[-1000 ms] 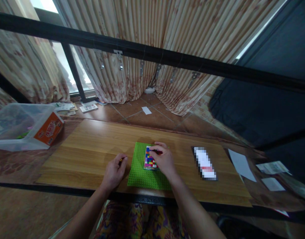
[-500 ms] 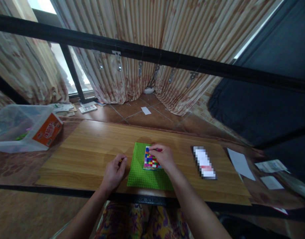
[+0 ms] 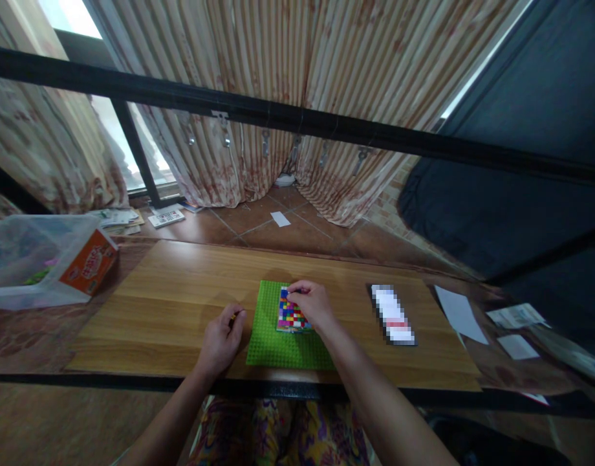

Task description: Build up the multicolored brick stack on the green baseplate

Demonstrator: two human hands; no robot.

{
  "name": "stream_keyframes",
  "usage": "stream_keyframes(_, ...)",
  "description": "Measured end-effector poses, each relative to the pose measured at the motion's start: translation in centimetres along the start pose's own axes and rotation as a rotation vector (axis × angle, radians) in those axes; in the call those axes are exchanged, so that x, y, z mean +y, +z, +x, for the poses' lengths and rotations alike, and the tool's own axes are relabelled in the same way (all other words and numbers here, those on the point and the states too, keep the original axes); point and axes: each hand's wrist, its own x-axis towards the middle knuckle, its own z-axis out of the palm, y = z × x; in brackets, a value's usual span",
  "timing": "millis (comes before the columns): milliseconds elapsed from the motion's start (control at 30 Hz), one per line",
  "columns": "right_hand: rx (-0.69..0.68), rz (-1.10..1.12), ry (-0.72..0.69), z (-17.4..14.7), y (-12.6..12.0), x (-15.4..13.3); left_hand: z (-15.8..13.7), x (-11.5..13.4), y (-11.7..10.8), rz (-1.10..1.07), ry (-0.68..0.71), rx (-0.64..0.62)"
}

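Head view: right fingers (image 3: pixel 304 285) bend over coloured bricks (image 3: pixel 288 314) on a green baseplate (image 3: pixel 273 351).

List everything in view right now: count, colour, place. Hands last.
Brick block: one, multicoloured, on the baseplate
Baseplate: one, green, on the board
Board: one, wood-brown, before the person
Phone: one, black-edged, screen pixelated, board's right side
Bin: one, clear, far left, green and pink contents unclear
Label: one, orange, on the bin
Loose papers: several, mostly white, right of the board, beyond it and far left
Curtains: count unclear, striped beige, behind
Bar: one, black, across the view
Clips: about six, silver, below the bar
Cover: one, dark blue, right
Small piece: one, yellowish, in left fingers
Left hand: one, bare, left of the baseplate
Right hand: one, bare, over the block
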Motion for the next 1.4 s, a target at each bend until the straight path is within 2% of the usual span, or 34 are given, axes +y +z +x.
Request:
stream_keyframes(200,-0.049,-0.044,-0.051,0.0,-0.7,-1.0,0.0,0.2,-0.1,-0.025,0.025,0.003)
stream_keyframes(433,0.003,-0.143,-0.072,-0.2,-0.1,-1.1,0.1,0.0,0.0,-0.037,-0.002,-0.011)
stream_keyframes(733,0.048,-0.124,-0.095,-0.2,0.5,-0.2,0.0,-0.1,0.1,-0.046,-0.023,-0.013)
stream_keyframes(1133,0.099,-0.185,-0.206,-0.9,0.5,-0.8,0.1,-0.2,0.1,-0.052,-0.013,-0.002)
stream_keyframes(1400,0.105,-0.182,-0.185,-0.6,0.6,-0.6,0.1,-0.1,0.0,-0.066,-0.009,-0.011)
